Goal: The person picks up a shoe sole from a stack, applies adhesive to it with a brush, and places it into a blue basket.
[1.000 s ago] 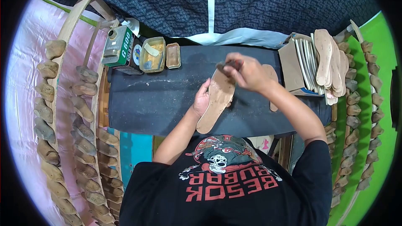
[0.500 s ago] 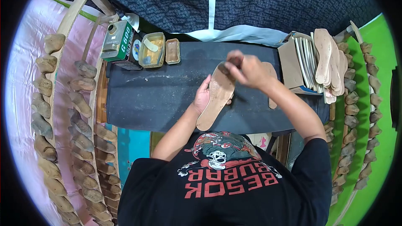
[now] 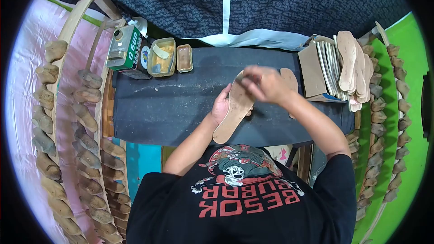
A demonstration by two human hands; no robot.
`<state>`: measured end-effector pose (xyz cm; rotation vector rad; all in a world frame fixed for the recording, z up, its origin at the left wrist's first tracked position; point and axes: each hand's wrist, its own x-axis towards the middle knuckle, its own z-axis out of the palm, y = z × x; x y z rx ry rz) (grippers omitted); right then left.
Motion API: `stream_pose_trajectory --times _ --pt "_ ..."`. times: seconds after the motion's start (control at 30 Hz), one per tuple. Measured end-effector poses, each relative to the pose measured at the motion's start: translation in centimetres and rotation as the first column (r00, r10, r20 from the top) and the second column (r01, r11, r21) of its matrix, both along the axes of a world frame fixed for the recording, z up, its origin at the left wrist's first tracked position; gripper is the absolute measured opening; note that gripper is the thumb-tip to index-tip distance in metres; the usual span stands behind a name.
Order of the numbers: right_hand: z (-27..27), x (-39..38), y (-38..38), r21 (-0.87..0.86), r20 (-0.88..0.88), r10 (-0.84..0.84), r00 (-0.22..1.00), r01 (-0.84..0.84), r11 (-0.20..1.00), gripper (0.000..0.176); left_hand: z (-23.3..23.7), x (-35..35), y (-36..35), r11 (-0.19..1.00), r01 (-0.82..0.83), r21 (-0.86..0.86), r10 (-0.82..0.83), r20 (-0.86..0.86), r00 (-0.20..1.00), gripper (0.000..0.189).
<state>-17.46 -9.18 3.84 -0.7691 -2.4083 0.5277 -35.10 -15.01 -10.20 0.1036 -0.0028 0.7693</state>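
Note:
A tan shoe insole (image 3: 235, 113) is tilted over the table, its wide end away from me. My left hand (image 3: 221, 107) grips it from the left and underneath, with fingertips showing at its right edge. Over the wide end is my right hand (image 3: 267, 83), its fingers curled and smeared by motion. Something dark seems to be in those fingers, but I cannot make out what it is. Another insole (image 3: 289, 77) lies on the table just beyond my right hand, partly covered by my arm.
On the dark table (image 3: 153, 117), a green can (image 3: 128, 49), a yellowish tub (image 3: 169, 65) and a small brown tray (image 3: 184, 58) stand at back left. A cardboard box (image 3: 313, 74) and stacked insoles (image 3: 347, 58) are at right. Racks of wooden shoe lasts (image 3: 43, 119) flank both sides.
My right hand has shifted slightly down over the insole's wide end, and the dark thing in its fingers shows less. My left hand still holds the insole. The whole view has shifted slightly.

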Motion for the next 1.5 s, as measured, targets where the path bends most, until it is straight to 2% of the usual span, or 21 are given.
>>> stream_pose_trajectory --times 0.13,0.23,0.27,0.37,0.43,0.5,0.57,0.63,0.7,0.77,0.8,0.83,0.9,0.93,0.97,1.03,1.1,1.27,1.37,1.43,1.5 --pt "1.7 0.9 0.3 -0.004 0.002 -0.206 0.979 0.206 0.979 0.021 0.1 0.2 0.4 1.000 -0.021 -0.022 0.020 -0.040 0.999 0.066" --pt "-0.3 0.5 -2.1 0.281 -0.038 0.110 0.993 -0.095 0.955 0.024 0.8 0.1 0.7 0.980 0.006 -0.201 0.008 0.071 0.997 0.066" --pt "-0.5 0.3 -3.4 0.232 -0.019 0.200 0.980 -0.191 0.954 0.026 1.5 -0.1 0.7 0.999 -0.036 0.002 0.036 -0.065 0.997 0.067" --pt "-0.6 -0.1 -4.6 0.191 -0.018 0.309 0.951 -0.300 0.934 0.027 0.8 -0.1 0.7 0.995 -0.007 -0.104 0.010 0.029 1.000 0.069" --pt "-0.8 0.4 -4.5 0.190 -0.035 0.324 0.946 -0.312 0.931 0.027 1.4 0.3 0.2 0.990 -0.012 -0.143 0.000 -0.083 0.997 0.067" --pt "-0.1 1.5 -2.0 0.156 -0.005 0.080 0.997 -0.078 0.985 0.025 1.0 0.7 0.1 0.992 -0.010 -0.124 0.018 0.058 0.998 0.065" --pt "0.7 2.0 -0.4 -0.199 -0.056 -0.172 0.984 0.157 0.967 0.023 1.0 1.3 0.3 0.999 0.001 -0.034 -0.003 -0.042 0.999 0.064" --pt "1.1 2.0 -0.3 -0.257 -0.094 -0.240 0.966 0.209 0.944 0.023 1.2 1.5 0.4 0.999 0.023 -0.038 -0.024 -0.023 0.999 0.061" --pt "-0.5 1.9 -1.0 0.096 -0.115 -0.088 0.989 0.099 0.990 0.023 1.4 1.4 0.0 1.000 0.004 0.001 -0.003 -0.050 0.999 0.067" --pt "-0.8 1.4 -3.6 0.197 -0.046 0.078 0.996 -0.067 0.978 0.028 1.3 1.1 -0.1 0.961 0.053 -0.271 -0.019 0.125 0.992 0.070" --pt "-1.2 1.1 -4.6 0.176 -0.026 0.158 0.987 -0.151 0.973 0.030 1.0 1.2 0.9 0.977 0.012 0.211 -0.072 0.282 0.957 0.072" --pt "-1.6 0.8 -5.2 0.154 -0.007 0.237 0.971 -0.233 0.960 0.031 0.6 1.2 0.7 0.978 0.013 0.208 -0.073 0.281 0.957 0.072" --pt "-1.4 0.9 -5.2 0.177 -0.009 0.246 0.969 -0.241 0.954 0.031 0.5 1.0 0.0 0.993 -0.108 -0.043 0.093 -0.263 0.960 0.072" --pt "-1.0 1.3 -4.7 0.063 -0.022 0.128 0.992 -0.126 0.990 0.030 0.6 0.6 -0.2 0.983 0.044 -0.175 -0.035 0.055 0.998 0.069" --pt "-0.7 1.6 -3.8 -0.047 -0.021 0.007 1.000 -0.007 0.999 0.028 -0.3 1.2 -0.3 0.977 -0.028 -0.212 0.051 0.104 0.993 0.069" --pt "-0.2 2.3 -1.6 -0.031 -0.052 -0.159 0.986 0.157 0.987 0.024 0.1 1.2 0.0 0.998 -0.062 -0.026 0.060 -0.077 0.995 0.069" --pt "1.3 2.8 -0.8 -0.108 -0.024 -0.294 0.956 0.290 0.951 0.023 0.1 1.0 0.2 0.999 -0.047 0.003 0.047 -0.026 0.999 0.070" --pt "-0.9 3.6 -3.7 0.111 0.009 -0.051 0.999 0.050 0.993 0.026 0.1 0.3 0.1 0.995 -0.046 -0.087 0.050 0.035 0.998 0.070" --pt "-1.1 3.0 -6.5 0.128 0.025 0.192 0.981 -0.193 0.973 0.031 2.1 0.4 -0.5 0.974 -0.144 -0.174 0.109 -0.194 0.975 0.072" --pt "-0.6 3.4 -6.4 0.087 0.046 0.179 0.983 -0.182 0.979 0.031 1.9 0.5 -0.7 0.971 -0.143 -0.191 0.102 -0.209 0.973 0.071" --pt "0.4 4.0 -5.3 -0.049 0.025 -0.095 0.995 0.096 0.994 0.029 0.6 0.5 -0.3 0.991 -0.110 -0.082 0.095 -0.167 0.981 0.071"
